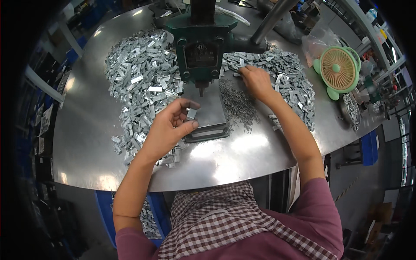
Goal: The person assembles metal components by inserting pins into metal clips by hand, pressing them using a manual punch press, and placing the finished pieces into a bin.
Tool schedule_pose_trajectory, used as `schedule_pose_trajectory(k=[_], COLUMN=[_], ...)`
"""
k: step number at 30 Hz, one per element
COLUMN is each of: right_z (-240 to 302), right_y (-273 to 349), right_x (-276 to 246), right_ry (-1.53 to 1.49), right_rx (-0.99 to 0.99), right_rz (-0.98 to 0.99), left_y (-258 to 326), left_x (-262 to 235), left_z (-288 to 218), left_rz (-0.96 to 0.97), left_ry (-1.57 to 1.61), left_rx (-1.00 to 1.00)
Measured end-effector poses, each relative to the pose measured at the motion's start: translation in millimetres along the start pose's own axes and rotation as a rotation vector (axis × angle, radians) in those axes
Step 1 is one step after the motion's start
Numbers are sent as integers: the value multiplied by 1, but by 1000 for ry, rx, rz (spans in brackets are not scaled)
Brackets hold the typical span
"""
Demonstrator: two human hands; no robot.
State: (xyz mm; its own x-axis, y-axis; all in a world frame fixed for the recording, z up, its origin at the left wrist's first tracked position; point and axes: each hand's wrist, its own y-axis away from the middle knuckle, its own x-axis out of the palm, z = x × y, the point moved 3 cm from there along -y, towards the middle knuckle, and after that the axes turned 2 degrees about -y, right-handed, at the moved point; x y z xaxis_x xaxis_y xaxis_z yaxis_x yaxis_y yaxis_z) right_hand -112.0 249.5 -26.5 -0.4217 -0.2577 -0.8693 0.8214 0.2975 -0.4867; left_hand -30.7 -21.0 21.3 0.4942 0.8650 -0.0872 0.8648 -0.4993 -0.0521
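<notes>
My left hand (170,122) is curled in front of the green arbor press (200,47), with a small silver metal piece (191,113) held at its fingers. Below the press's ram (202,88), the flat steel base plate (210,106) lies just beyond that hand. At the left edge of the right-hand heap of metal pieces (294,95), my right hand (258,83) reaches down with its fingertips drawn together. What those fingertips grip, if anything, is hard to make out. Thin dark metal scraps (238,104) are scattered between the base plate and my right hand.
A larger heap of silver pieces (138,82) covers the metal table (86,143) left of the press. The press's thick handle bar (275,19) slants up to the right. A green fan (337,69) and a metal bowl (349,110) stand at right. A blue bin (104,212) sits below the table edge.
</notes>
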Motion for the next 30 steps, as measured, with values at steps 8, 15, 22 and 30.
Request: schedule_pose_trajectory(k=[8,15,22,30], right_z=[18,31,93,119], right_y=[-21,13,26,30], right_x=[16,-21,-53,-39], right_ry=[172,-372,-587,-1227], right_rx=[-246,166,41,254], right_rz=[100,227,38,112], left_y=[-11,-20,-14,-16], left_x=[18,25,19,23], left_z=[-6,3,7,6], left_rz=[-101,-170,-151,-159], left_ry=[-329,-500,-486,-588], left_rx=[131,360,291,298])
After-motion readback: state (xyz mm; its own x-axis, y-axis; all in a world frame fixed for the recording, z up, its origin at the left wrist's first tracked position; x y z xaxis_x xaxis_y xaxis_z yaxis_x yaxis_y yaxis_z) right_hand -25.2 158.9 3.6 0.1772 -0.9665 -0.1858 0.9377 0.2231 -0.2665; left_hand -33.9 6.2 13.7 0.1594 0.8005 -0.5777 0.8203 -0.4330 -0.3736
